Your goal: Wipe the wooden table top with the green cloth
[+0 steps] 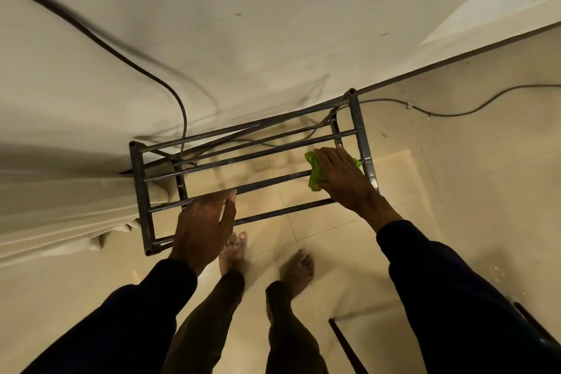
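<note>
Right hand (340, 174) presses green cloth (315, 181) on metal rack (141, 191) at 3 o'clock. Left hand (202, 225) rests flat, empty, at 7 o'clock. No wooden table top visible; progress unclear.

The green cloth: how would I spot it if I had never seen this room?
Find the grey metal rack of parallel bars standing by the wall. At its right end, the right hand presses down on the green cloth. It is the only bright lime thing among beige and grey.
</note>
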